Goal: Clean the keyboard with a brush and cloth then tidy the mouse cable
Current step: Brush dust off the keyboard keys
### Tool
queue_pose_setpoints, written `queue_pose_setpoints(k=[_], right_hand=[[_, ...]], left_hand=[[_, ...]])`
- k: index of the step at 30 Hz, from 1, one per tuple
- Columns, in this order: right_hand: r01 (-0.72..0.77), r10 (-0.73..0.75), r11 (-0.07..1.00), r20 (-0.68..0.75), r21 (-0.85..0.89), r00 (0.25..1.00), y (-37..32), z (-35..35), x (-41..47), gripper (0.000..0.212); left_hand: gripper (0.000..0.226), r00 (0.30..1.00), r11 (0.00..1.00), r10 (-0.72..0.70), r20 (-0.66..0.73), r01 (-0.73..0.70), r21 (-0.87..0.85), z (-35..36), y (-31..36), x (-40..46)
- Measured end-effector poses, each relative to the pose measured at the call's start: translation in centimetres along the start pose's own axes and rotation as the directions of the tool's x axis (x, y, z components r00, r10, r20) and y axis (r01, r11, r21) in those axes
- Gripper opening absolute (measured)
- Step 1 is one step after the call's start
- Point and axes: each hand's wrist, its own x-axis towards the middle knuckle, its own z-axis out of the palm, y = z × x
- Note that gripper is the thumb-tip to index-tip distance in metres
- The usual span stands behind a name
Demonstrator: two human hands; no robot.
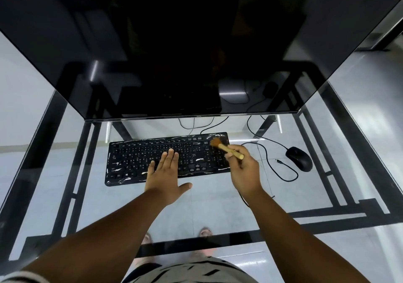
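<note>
A black keyboard [135, 160] with white flecks of dirt lies on the glass desk [218, 206]. My left hand [165, 173] rests flat on the keyboard's middle keys, fingers straight. My right hand [244, 169] grips the wooden handle of a small brush [226, 148], and its brown bristles touch the keyboard's top right corner. A black mouse [299, 159] sits to the right of the keyboard. Its cable [268, 158] loops loosely between mouse and keyboard, with the plug end lying free on the glass. No cloth is in view.
A large dark monitor [196, 53] hangs over the far half of the desk, close behind the keyboard. More cables [194, 123] run under its lower edge. Black frame bars show through the glass, and my feet are seen below the near edge.
</note>
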Motion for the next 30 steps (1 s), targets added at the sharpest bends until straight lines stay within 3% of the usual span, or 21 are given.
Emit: queue_pose_setpoints(k=[2, 6, 13, 19, 25, 30], right_hand=[[0.034, -0.033, 0.998, 0.016, -0.062, 0.999, -0.1, 0.2, 0.0, 0.015], [0.038, -0.042, 0.999, -0.153, -0.024, 0.987, -1.2, 0.8, -0.3, 0.015], [0.095, -0.093, 0.990, -0.029, 0.106, 0.995, -4.4, 7.2, -3.7, 0.009], [0.092, -0.117, 0.988, 0.218, 0.123, 0.969, -6.4, 14.0, -6.8, 0.003], [0.146, -0.171, 0.984, 0.347, 0.097, 0.922, -8.5, 19.0, -9.2, 0.005], [0.107, -0.093, 0.994, 0.362, -0.018, 0.927, -8.2, 20.3, -9.7, 0.007]], left_hand=[[0.103, 1.000, 1.000, -0.002, -0.004, 0.002, 0.000, -0.1, -0.3, -0.1], [0.104, 0.999, 0.999, -0.031, -0.025, 0.031, -0.018, -0.3, -1.7, -0.5], [0.106, 0.990, 0.993, -0.108, -0.086, 0.102, -0.063, -0.6, -8.3, -2.6], [0.111, 0.976, 0.980, -0.189, -0.107, 0.180, -0.087, -0.5, -14.6, -4.7], [0.115, 0.975, 0.972, -0.221, -0.005, 0.220, -0.084, 0.1, -19.1, -6.4], [0.112, 0.974, 0.974, -0.213, 0.071, 0.218, -0.057, 0.3, -20.4, -7.0]])
